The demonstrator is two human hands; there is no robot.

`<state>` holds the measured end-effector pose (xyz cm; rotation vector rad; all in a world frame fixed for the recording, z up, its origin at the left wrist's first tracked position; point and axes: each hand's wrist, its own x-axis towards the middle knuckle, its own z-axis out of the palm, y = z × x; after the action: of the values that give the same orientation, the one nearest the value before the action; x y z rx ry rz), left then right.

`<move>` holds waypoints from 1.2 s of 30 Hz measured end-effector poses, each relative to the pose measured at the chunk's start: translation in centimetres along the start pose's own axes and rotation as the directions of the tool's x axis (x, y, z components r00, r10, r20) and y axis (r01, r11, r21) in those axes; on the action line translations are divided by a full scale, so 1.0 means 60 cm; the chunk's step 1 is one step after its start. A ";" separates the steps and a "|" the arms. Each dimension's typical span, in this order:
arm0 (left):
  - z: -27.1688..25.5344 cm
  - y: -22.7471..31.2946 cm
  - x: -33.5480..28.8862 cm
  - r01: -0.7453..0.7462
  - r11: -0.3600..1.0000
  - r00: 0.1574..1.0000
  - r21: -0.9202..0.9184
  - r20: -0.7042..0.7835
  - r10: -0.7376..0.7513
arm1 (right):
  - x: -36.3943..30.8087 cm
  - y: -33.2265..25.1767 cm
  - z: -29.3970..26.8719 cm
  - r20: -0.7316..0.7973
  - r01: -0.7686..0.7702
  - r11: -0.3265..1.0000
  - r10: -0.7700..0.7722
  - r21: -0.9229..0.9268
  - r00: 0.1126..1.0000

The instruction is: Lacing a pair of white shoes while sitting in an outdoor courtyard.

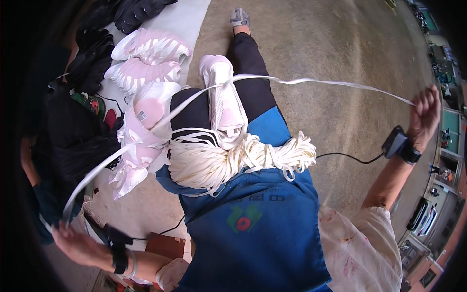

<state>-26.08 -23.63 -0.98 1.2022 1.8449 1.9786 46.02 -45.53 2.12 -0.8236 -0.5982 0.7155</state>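
A long white shoelace (311, 80) is drawn out wide across my lap, passing over a pink and white sneaker (227, 104). The sneaker lies lengthwise between my thighs. Far out to the right, my right hand (424, 113) is raised with its fingers curled round one end of the lace. Low on the left, my left hand (75, 243) grips the other end; its fingers are slightly blurred. A thick bundle of cream laces (204, 164) rests on my blue apron (287, 209), just below the sneaker, tied around near its right part.
More pink and white sneakers (146, 73) lie on a white sheet (182, 22) to the left. Black shoes or cloth (87, 63) pile up beyond them. Another person's arm (30, 163) shows at the far left. Black cables (357, 156) run from wrist-mounted devices (395, 142).
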 end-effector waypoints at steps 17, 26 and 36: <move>0.310 0.026 -0.326 0.182 0.946 0.274 0.269 0.910 -0.312 | -0.069 0.459 0.183 0.367 0.266 0.318 0.320 -0.910 0.874; 0.380 -0.008 -0.375 0.079 0.944 0.103 0.319 0.940 -0.326 | -0.054 0.525 0.190 0.483 0.429 0.222 0.427 -0.876 0.764; 0.351 -0.054 -0.391 0.229 0.888 -0.129 0.398 0.917 -0.378 | -0.055 0.494 0.203 0.312 0.111 0.472 0.373 -0.875 0.874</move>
<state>1.77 -21.66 -15.95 1.3793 1.0776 0.2181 25.55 -28.51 -16.05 -1.7177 -1.4396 0.7414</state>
